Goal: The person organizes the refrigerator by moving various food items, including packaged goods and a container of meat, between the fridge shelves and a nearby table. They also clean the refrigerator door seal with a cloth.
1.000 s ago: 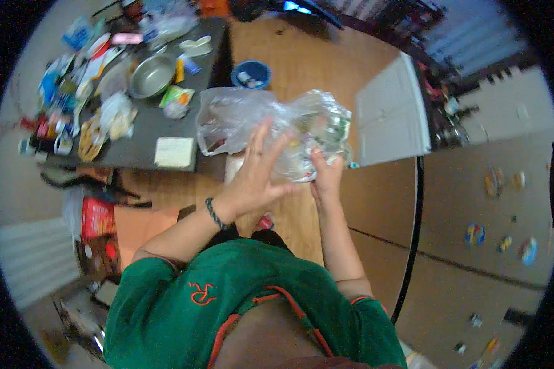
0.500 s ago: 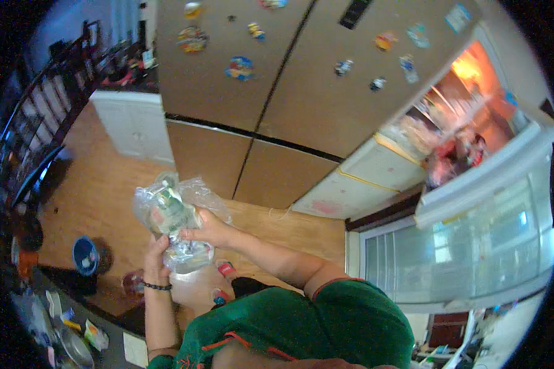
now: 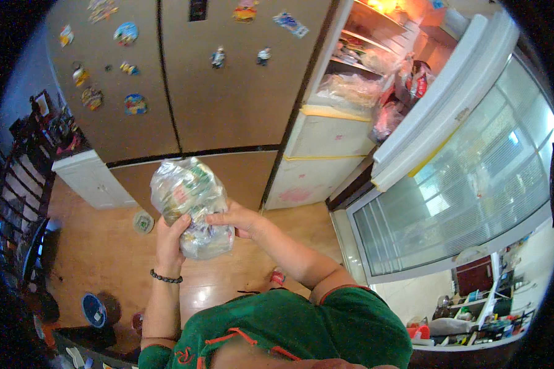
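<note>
Both hands hold a clear plastic bag (image 3: 192, 181) in front of my body. Green and whitish contents show through its crinkled film, but I cannot make out what they are. My left hand (image 3: 170, 240) grips the bag's lower left side, thumb on top. From the right, my right hand (image 3: 242, 220) closes on its side with the thumb laid across the film. The other fingers of both hands are partly hidden behind the bag.
A refrigerator (image 3: 357, 80) stands open at the right, lit orange, with bagged food inside and in its door (image 3: 443, 104). Brown panels (image 3: 228, 104) with magnets rise ahead. A blue bucket (image 3: 95, 309) and a round green-white object (image 3: 143, 222) are on the wooden floor (image 3: 215, 289).
My view has turned right, toward the open refrigerator. The bag's loose film, spread out to the right before, now lies closer around its contents. Both hands still hold it.
</note>
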The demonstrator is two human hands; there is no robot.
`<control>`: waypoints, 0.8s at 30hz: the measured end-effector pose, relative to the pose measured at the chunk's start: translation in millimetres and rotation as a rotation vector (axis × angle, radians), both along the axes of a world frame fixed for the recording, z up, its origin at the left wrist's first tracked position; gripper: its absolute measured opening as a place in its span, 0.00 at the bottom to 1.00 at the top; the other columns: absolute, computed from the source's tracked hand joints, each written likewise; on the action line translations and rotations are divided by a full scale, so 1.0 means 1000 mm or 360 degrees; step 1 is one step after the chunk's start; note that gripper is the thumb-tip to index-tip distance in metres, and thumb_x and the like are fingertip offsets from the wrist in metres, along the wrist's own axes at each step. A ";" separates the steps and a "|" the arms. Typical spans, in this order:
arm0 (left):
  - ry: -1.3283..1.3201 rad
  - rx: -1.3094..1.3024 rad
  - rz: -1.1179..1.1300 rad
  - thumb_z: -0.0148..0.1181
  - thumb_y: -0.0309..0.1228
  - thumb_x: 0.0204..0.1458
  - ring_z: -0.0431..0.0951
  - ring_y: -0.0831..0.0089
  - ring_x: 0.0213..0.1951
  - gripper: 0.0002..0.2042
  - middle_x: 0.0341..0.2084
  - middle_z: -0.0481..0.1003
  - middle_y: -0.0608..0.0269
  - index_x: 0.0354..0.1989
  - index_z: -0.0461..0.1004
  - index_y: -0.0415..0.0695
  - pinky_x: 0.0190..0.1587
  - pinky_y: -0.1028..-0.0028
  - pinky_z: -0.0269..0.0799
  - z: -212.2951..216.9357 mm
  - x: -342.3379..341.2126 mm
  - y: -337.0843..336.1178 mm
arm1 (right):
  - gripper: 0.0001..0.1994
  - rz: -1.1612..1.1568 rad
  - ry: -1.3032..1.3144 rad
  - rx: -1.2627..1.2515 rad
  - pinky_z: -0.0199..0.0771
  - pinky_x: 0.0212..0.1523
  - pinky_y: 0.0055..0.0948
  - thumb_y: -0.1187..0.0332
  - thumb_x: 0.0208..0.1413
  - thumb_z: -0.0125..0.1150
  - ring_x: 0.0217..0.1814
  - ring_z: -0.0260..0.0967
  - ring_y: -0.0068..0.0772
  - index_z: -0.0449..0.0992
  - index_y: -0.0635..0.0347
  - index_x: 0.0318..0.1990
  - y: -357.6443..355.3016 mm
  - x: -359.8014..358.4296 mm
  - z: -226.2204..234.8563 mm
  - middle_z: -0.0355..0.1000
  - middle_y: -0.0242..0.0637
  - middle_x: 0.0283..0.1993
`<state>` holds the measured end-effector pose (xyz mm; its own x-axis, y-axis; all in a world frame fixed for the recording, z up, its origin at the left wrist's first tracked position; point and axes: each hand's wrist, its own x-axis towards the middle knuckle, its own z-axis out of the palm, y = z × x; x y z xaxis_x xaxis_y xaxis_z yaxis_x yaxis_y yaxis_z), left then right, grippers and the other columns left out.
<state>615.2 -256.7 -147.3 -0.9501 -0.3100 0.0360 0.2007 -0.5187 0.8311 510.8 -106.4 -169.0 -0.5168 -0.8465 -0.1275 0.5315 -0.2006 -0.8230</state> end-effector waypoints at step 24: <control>0.0205 -0.0466 -0.0424 0.61 0.27 0.49 0.73 0.74 0.42 0.20 0.43 0.73 0.60 0.50 0.66 0.34 0.47 0.72 0.69 0.103 -0.338 0.244 | 0.23 -0.0978 0.0513 -0.0307 0.71 0.47 0.31 0.74 0.45 0.64 0.43 0.71 0.31 0.67 0.64 0.51 0.259 -0.289 0.086 0.72 0.37 0.44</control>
